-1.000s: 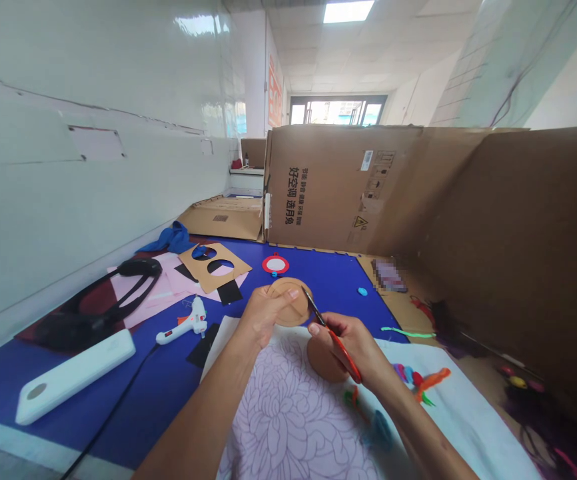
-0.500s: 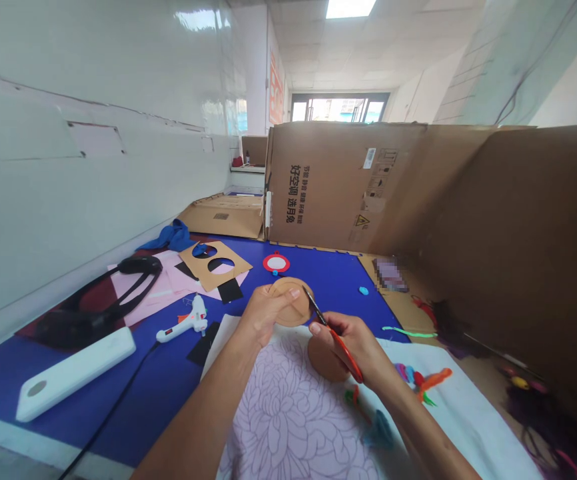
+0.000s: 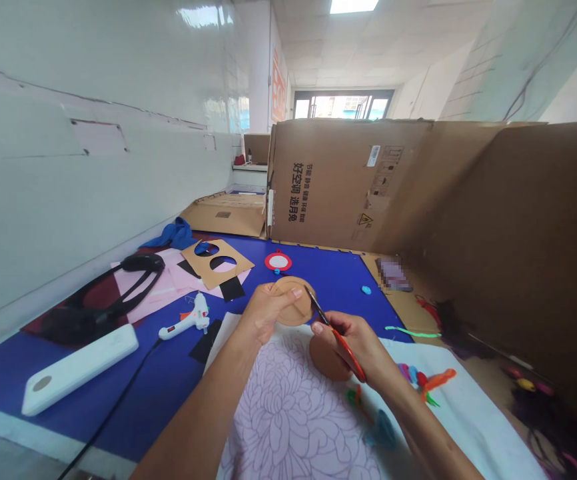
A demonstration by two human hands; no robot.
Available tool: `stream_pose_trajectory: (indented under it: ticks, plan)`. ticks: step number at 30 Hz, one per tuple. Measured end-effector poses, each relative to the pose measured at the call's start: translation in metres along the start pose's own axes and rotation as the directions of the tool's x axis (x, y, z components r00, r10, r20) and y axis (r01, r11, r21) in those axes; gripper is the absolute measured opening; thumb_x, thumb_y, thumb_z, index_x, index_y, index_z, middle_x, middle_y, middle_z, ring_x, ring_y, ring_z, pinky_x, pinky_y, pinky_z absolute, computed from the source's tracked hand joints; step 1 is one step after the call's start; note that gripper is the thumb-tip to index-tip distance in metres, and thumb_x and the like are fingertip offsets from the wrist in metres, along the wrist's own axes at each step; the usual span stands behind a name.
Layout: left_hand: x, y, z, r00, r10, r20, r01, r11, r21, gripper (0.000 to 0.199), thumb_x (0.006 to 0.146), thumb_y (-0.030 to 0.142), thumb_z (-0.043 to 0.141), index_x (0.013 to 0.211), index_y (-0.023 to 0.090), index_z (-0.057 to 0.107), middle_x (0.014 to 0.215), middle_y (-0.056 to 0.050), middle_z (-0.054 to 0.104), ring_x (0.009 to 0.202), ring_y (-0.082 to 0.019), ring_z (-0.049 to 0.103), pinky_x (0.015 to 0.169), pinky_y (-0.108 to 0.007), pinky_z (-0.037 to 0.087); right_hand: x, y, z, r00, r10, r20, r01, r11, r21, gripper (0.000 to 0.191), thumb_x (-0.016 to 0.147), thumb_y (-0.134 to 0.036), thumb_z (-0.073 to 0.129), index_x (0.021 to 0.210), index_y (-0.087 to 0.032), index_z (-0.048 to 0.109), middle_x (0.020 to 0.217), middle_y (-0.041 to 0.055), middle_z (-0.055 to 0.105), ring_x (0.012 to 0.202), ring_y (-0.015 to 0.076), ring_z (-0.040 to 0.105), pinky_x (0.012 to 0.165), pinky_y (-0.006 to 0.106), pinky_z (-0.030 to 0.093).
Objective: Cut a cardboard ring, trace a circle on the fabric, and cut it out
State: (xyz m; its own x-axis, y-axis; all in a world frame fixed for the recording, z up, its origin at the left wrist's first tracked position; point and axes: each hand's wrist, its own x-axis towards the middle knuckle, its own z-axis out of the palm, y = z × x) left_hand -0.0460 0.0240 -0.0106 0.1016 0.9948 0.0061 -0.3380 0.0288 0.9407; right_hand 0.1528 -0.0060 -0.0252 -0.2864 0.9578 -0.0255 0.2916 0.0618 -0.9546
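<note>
Camera's drifted a bit since the earlier frame, so the whole room sits slightly shifted, but the hands have barely moved. My left hand (image 3: 268, 313) is closed around a cardboard disc (image 3: 293, 301), fingers curled over its face, holding it up just above a floral cloth (image 3: 288, 413). My right hand (image 3: 353, 350) is pinched shut on red-handled scissors (image 3: 351, 360), blades right at the disc's right edge. A 2nd cardboard disc (image 3: 326, 360) lies under that hand on the cloth. Further out on the blue mat (image 3: 318, 273): a hot glue gun (image 3: 191, 320), a red ring (image 3: 268, 261) and a cardboard template (image 3: 203, 275) with 2 round holes.
</note>
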Motion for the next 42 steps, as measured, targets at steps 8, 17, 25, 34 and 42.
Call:
stream_pose_trajectory:
  ticks: [8,17,25,34,42]
  plan:
    - [0.001,0.001,-0.002,1.000,-0.018,-0.014,0.018,1.000,-0.009,0.040,0.066,0.041,0.099,0.093,0.015,0.087,0.092,-0.011,0.083,0.081,-0.023,0.075,0.081,-0.033,0.056,0.002,0.006,0.000,0.999,-0.033,-0.009,0.033,0.999,-0.009,0.053,0.082,-0.068,0.079,0.070,-0.023,0.053,0.051,-0.0074,0.041,0.043,0.0100,0.036,0.041,0.023,0.023]
    - [0.001,0.001,-0.001,0.999,-0.037,-0.009,0.037,0.999,-0.016,0.042,0.064,0.043,0.101,0.092,0.015,0.087,0.092,-0.011,0.083,0.081,-0.022,0.075,0.081,-0.033,0.057,0.002,0.004,0.000,1.000,-0.018,0.003,0.018,1.000,0.007,0.055,0.080,-0.070,0.079,0.070,-0.023,0.053,0.050,-0.0080,0.040,0.043,0.0098,0.035,0.041,0.023,0.023]
    - [0.002,0.001,-0.004,0.999,-0.032,-0.006,0.032,0.999,0.000,0.039,0.066,0.040,0.100,0.092,0.015,0.087,0.091,-0.011,0.082,0.079,-0.022,0.074,0.079,-0.033,0.055,0.002,0.006,0.000,1.000,-0.030,-0.005,0.030,1.000,-0.008,0.054,0.081,-0.068,0.079,0.068,-0.023,0.052,0.050,-0.0075,0.041,0.042,0.0101,0.036,0.041,0.023,0.023]
    - [0.002,0.002,-0.005,0.999,-0.054,-0.005,0.054,0.999,0.004,0.039,0.064,0.041,0.101,0.089,0.015,0.087,0.090,-0.010,0.082,0.077,-0.020,0.073,0.078,-0.031,0.055,0.004,0.010,0.000,0.999,-0.036,-0.005,0.036,0.999,-0.020,0.054,0.083,-0.067,0.079,0.068,-0.023,0.051,0.051,-0.0077,0.040,0.044,0.0100,0.035,0.042,0.023,0.022]
    - [0.002,0.004,-0.006,0.999,-0.053,-0.005,0.053,0.998,0.014,0.039,0.063,0.040,0.100,0.089,0.016,0.087,0.087,-0.009,0.082,0.077,-0.021,0.073,0.077,-0.031,0.054,0.002,0.009,-0.001,0.999,-0.047,-0.002,0.047,0.998,-0.048,0.051,0.086,-0.063,0.077,0.068,-0.023,0.052,0.051,-0.0070,0.042,0.044,0.0107,0.037,0.043,0.024,0.023]
